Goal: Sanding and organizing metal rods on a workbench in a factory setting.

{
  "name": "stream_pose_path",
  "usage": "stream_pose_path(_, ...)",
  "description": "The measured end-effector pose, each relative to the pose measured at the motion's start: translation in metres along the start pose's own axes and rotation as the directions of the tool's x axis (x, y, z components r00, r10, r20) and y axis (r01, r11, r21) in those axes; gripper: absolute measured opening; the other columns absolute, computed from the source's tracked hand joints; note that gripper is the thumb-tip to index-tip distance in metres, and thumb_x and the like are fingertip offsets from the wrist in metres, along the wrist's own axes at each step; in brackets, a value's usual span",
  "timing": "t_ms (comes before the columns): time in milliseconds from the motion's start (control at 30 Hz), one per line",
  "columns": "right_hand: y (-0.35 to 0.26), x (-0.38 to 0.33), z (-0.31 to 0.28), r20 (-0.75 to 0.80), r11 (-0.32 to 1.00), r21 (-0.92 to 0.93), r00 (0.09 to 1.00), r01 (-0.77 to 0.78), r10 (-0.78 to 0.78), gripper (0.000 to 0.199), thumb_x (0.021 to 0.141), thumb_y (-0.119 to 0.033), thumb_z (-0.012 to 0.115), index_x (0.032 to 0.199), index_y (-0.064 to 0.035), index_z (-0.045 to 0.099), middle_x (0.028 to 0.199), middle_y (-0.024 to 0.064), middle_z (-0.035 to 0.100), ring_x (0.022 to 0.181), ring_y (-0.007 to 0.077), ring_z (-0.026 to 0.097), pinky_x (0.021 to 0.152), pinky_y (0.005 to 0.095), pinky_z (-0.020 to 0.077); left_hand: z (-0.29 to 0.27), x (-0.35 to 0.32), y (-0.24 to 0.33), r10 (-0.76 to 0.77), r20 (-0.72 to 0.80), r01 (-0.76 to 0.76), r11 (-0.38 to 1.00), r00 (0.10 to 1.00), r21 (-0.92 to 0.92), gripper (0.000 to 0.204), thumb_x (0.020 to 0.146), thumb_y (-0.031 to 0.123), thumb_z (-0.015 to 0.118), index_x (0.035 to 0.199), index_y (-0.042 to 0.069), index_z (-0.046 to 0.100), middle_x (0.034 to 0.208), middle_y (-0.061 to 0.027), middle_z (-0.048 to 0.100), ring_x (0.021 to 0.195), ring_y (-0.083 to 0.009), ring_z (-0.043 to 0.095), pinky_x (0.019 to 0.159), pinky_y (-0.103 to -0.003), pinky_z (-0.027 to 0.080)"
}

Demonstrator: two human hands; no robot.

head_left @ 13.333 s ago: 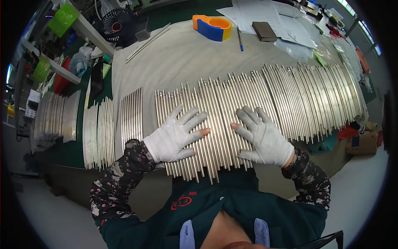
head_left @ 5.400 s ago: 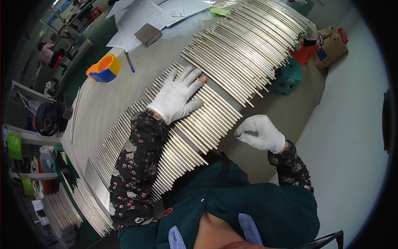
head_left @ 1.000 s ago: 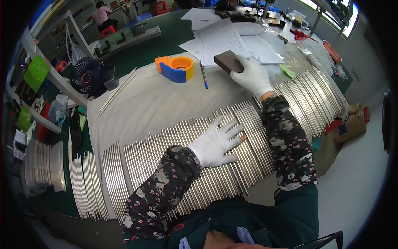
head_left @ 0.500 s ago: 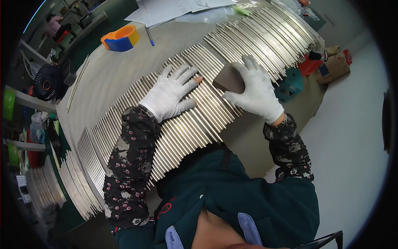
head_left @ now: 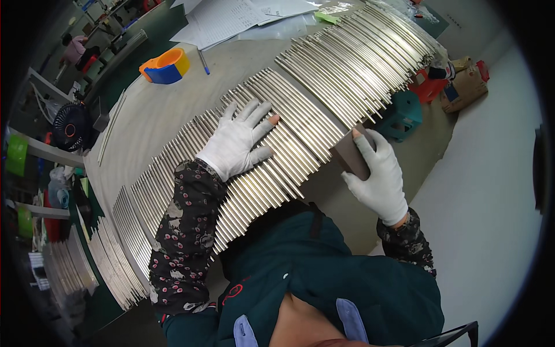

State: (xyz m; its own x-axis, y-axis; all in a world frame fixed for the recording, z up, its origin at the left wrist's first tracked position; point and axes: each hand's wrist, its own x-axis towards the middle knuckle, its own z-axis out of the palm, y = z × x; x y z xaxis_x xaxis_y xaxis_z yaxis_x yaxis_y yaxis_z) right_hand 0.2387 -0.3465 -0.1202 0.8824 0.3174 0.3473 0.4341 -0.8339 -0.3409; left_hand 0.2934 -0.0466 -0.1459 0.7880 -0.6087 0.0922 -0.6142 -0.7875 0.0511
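Thin shiny metal rods (head_left: 292,121) lie side by side in a wide row across the table. My left hand (head_left: 231,144), in a white glove with a bare fingertip showing, rests flat on them with its fingers spread. A brown-grey block (head_left: 350,155), which looks like a sanding block, is gripped in my gloved right hand (head_left: 381,182) between thumb and fingers. That hand is at the near right ends of the rods, beside the table's edge; whether the block touches the rod ends I cannot tell.
Another batch of rods (head_left: 361,61) lies at the far right. Beyond the row are a blue and orange tape dispenser (head_left: 167,66), a pen (head_left: 204,62) and papers (head_left: 222,23). A teal stool (head_left: 402,117) and a cardboard box (head_left: 464,92) stand right of the table.
My right hand has moved right and nearer to me with the block, from on top of the rods to their ends. My left hand stays spread on the rods.
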Motion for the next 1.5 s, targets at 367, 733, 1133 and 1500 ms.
stream_pose_path(367,-0.023,0.008,0.010,-0.024,0.977,-0.126,0.984,0.170,-0.174,0.054,0.062,-0.024,0.077,0.112,-0.0086,0.064,0.129,0.0237,0.047,0.104,0.0364,0.054,0.078,0.0418,0.0499,-0.005,0.005,0.003,-0.017,-0.004,0.017,1.000,1.000,-0.004,0.064,0.089,0.051,0.046,0.140,0.012,0.040,0.150,-0.0128,0.030,0.139,-0.0331,0.026,0.113,-0.055,0.016)
stream_pose_path(733,-0.031,0.014,0.008,0.070,0.954,-0.218,0.978,0.206,-0.195,0.050,0.067,-0.023,0.073,0.113,-0.0077,0.063,0.127,0.0233,0.048,0.105,0.0336,0.053,0.074,0.0392,0.0473,0.000,0.005,0.000,-0.019,-0.025,0.019,1.000,1.000,-0.006,0.068,0.090,0.059,0.036,0.141,0.015,0.038,0.149,-0.0148,0.031,0.139,-0.0352,0.025,0.113,-0.056,0.015)
stream_pose_path(1133,-0.007,-0.031,-0.016,0.014,0.981,-0.182,0.997,0.072,-0.071,0.056,0.056,-0.016,0.079,0.109,-0.0113,0.064,0.128,0.0228,0.050,0.105,0.0361,0.053,0.078,0.0419,0.0462,-0.004,0.009,0.002,0.000,-0.010,0.000,1.000,1.000,0.008,0.065,0.090,0.053,0.044,0.140,0.012,0.039,0.149,-0.0136,0.031,0.139,-0.0334,0.026,0.113,-0.054,0.017)
stream_pose_path(1500,-0.039,0.019,0.019,-0.036,0.945,-0.279,0.981,0.173,-0.190,0.052,0.063,-0.026,0.077,0.111,-0.0113,0.064,0.127,0.0213,0.049,0.103,0.0319,0.053,0.068,0.0373,0.0456,-0.008,0.014,0.006,0.005,-0.013,-0.005,1.000,1.000,-0.001,0.066,0.090,0.054,0.044,0.140,0.012,0.040,0.149,-0.0137,0.031,0.139,-0.0328,0.025,0.113,-0.056,0.016)
